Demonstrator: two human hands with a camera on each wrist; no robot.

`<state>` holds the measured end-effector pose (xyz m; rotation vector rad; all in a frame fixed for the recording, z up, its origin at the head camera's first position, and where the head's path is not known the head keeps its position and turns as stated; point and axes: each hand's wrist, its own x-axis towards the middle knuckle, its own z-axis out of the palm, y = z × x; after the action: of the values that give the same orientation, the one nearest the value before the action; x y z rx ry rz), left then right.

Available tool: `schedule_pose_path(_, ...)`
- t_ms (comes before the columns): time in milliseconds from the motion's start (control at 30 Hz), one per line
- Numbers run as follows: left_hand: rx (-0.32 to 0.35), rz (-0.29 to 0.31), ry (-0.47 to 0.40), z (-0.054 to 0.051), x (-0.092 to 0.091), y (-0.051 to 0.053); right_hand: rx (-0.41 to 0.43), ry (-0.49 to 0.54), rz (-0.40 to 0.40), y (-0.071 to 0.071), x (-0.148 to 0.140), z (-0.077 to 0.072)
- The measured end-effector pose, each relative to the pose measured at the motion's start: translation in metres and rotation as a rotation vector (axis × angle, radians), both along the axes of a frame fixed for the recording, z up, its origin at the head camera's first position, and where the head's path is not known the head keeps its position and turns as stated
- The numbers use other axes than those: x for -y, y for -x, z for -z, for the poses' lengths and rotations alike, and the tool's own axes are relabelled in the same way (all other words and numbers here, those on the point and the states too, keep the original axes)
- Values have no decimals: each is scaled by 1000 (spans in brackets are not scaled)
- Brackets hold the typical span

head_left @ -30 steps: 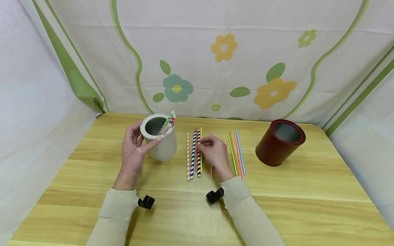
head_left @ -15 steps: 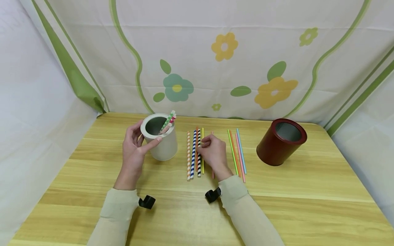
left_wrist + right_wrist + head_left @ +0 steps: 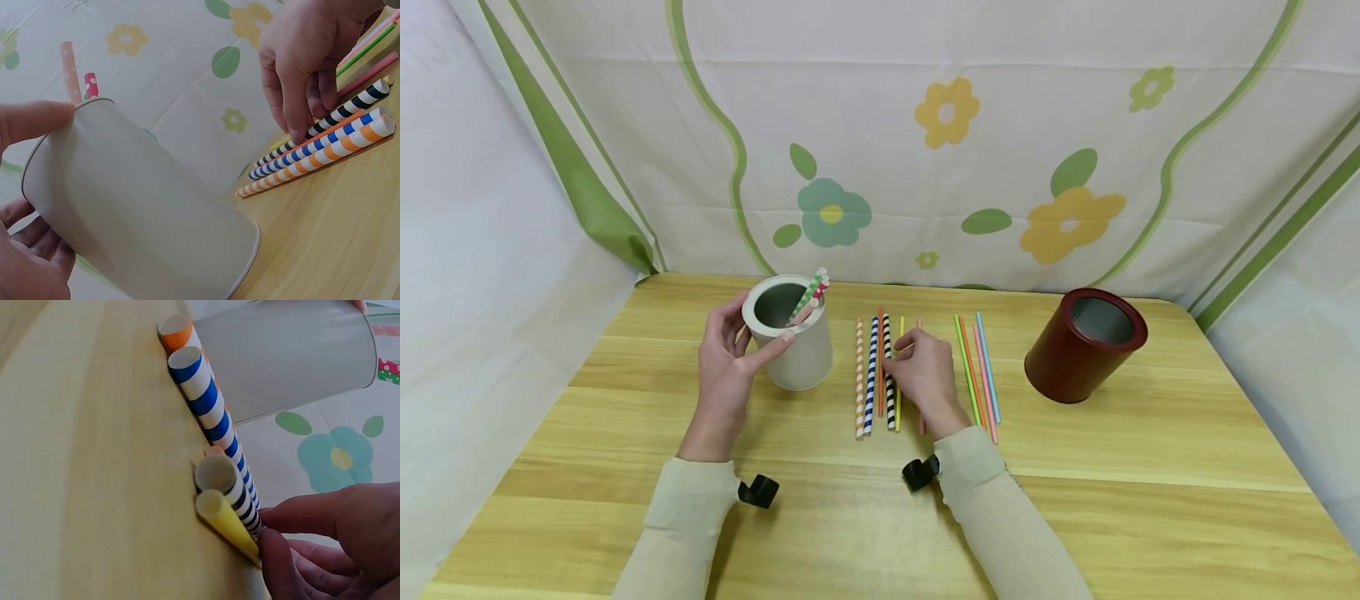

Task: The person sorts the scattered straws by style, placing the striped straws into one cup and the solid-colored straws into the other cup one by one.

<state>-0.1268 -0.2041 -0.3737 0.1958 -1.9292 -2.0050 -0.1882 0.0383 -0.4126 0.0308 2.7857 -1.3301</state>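
Observation:
My left hand [image 3: 724,375] grips the white can [image 3: 797,362] by its upper part, thumb at the rim. Several patterned paper straws [image 3: 808,298], green, red and pale pink, stick out of the can. My right hand [image 3: 925,372] pinches the black-and-white striped straw [image 3: 245,503] between thumb and forefinger. That straw lies on the table, with the yellow straw [image 3: 225,519] close beside it. To its left lie a thin orange straw [image 3: 881,375], a blue-striped straw [image 3: 871,379] and an orange-striped straw [image 3: 860,383]. A pink straw [image 3: 922,423] is partly hidden under my right hand.
A dark red can [image 3: 1075,354] stands at the right of the wooden table [image 3: 835,533]. Between it and my right hand lie thin green [image 3: 967,375], orange, pink and blue [image 3: 988,367] straws. A flowered white cloth [image 3: 895,150] hangs behind the table.
The black-striped straw has shifted slightly right, away from the thin orange one. The yellow straw has also moved right and tilted a little. My left hand and the white can have stayed in place.

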Motion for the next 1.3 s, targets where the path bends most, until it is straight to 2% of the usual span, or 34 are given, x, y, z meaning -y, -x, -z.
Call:
schedule_pose_path(433, 5, 8, 3, 0, 0, 0, 20, -91, -58, -1, 2, -4)
schedule_pose_path(733, 4, 7, 3, 0, 0, 0, 12, -95, -40, 3, 3, 0)
schedule_pose_path(1100, 2, 7, 5, 0, 0, 0, 77, 34, 1, 5, -2, 0)
schedule_pose_path(1300, 3, 7, -2, 0, 0, -1, 102, 155, 19, 6, -7, -6)
